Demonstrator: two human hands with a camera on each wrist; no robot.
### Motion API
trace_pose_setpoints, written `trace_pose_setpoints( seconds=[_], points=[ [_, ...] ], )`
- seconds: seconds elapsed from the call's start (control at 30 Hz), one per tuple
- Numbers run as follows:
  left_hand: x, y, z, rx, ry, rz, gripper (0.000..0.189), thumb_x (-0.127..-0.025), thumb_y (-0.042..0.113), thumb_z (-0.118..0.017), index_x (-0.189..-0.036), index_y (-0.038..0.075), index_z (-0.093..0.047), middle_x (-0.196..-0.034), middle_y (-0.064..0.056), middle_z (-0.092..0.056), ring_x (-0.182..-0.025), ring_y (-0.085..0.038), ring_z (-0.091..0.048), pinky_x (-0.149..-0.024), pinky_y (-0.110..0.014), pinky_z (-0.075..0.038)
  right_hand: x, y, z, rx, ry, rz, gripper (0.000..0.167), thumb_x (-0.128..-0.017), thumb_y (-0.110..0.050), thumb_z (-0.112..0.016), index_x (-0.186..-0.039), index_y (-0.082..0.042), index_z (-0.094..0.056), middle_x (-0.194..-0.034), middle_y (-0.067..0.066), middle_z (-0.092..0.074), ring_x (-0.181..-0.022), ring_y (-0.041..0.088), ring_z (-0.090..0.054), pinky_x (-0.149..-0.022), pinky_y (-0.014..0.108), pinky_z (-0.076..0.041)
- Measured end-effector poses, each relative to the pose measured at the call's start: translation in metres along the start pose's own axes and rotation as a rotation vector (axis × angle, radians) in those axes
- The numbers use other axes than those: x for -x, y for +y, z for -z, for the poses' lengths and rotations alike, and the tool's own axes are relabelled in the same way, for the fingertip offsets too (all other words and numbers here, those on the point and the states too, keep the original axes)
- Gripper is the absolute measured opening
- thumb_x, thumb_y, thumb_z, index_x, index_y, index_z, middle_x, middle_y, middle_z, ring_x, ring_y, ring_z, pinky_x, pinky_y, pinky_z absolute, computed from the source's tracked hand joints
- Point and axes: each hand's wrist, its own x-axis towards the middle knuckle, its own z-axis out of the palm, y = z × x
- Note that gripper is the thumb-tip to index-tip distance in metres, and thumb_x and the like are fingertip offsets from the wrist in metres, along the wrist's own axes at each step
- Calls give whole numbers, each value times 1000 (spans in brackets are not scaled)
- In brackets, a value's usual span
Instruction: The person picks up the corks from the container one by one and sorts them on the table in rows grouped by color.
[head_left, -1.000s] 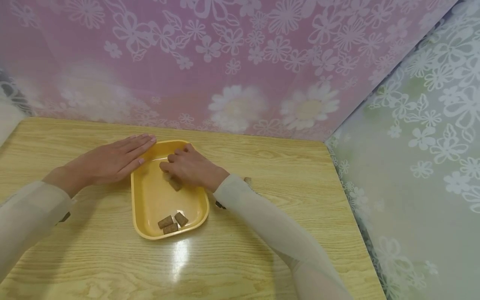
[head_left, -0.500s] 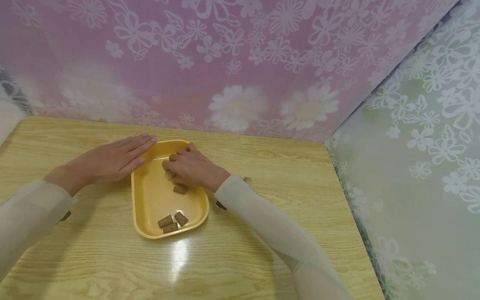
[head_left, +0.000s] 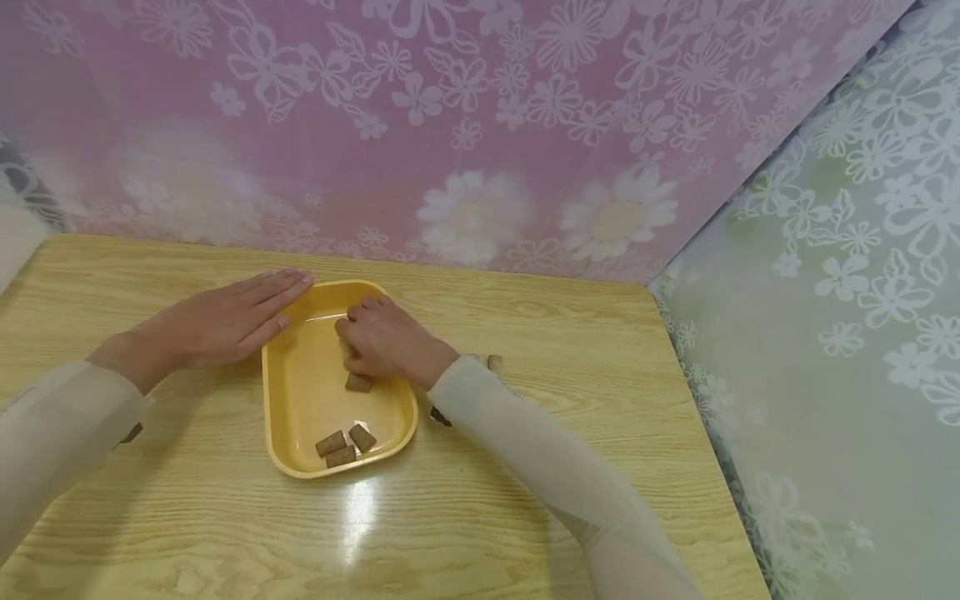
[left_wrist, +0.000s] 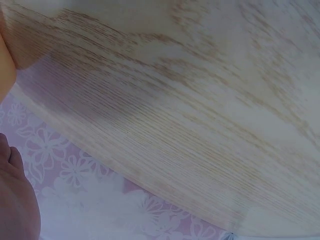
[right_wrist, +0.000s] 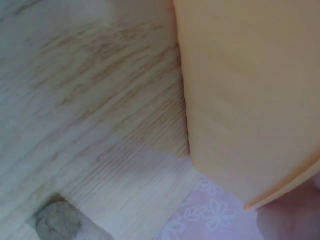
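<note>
A yellow tray (head_left: pixel 307 417) stands on the wooden table, holding several brown corks. My left hand (head_left: pixel 213 325) lies flat with straight fingers against the tray's far left rim; part of it shows at the edge of the left wrist view. Inside the tray, at its right side, my right hand (head_left: pixel 386 337) has its fingers curled down around a cork that they mostly hide. Another cork (head_left: pixel 358 382) lies right below these fingers. Near the tray's front end sit three more corks, one (head_left: pixel 362 437) tilted beside the other two (head_left: pixel 331 442).
Right of the tray, a loose cork (head_left: pixel 495 362) stands on the table (head_left: pixel 525 483) by the right sleeve; a cork (right_wrist: pixel 57 220) also shows low in the right wrist view. A pink flowered cloth (head_left: pixel 480 150) rises behind the table, a pale one (head_left: pixel 847 350) at the right.
My right hand has shifted slightly right inside the tray, and the cork below its fingers has moved a little right and nearer. My left hand has stayed at the rim.
</note>
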Motion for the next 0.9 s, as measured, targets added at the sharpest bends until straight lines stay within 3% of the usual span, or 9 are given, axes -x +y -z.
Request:
trace_pose_setpoints(
  seconds=[0.17,0.3,0.43,0.6,0.9],
  points=[
    [1,1,1,-6,6,-2,65,-119,40,-39,-177,20,-18,-184,-7,-16,-169,-36,-20,-135,-59,-26,4,3,0,-75,55,49,26,-106,-33,-66,-125,-18,-72,-120,-1,-71,-113,21,-62,-107,35,-48],
    [1,2,1,-1,10,-3,65,-119,41,-40,-177,21,-19,-184,-7,-17,-169,-37,-21,-135,-59,-27,13,8,3,-214,104,92,22,-103,-31,-69,-120,-17,-73,-112,-4,-70,-106,16,-61,-106,31,-48],
    [1,3,2,3,7,1,66,-119,41,-42,-177,21,-19,-184,-6,-16,-169,-37,-21,-134,-61,-28,26,15,5,-346,139,97,24,-104,-34,-71,-123,-18,-73,-119,-6,-70,-111,12,-61,-106,29,-49],
    [0,1,1,8,-1,6,67,-119,43,-41,-177,22,-18,-185,-5,-15,-169,-37,-21,-133,-63,-28,42,24,6,-430,179,117,31,-105,-38,-74,-127,-17,-72,-123,-5,-70,-116,13,-63,-109,30,-49],
    [0,3,0,17,-5,11,67,-119,42,-42,-177,21,-18,-185,-7,-16,-169,-38,-20,-135,-61,-26,72,42,15,-534,196,55,35,-102,-41,-78,-128,-18,-72,-124,-5,-70,-117,18,-63,-104,30,-51]
  ],
)
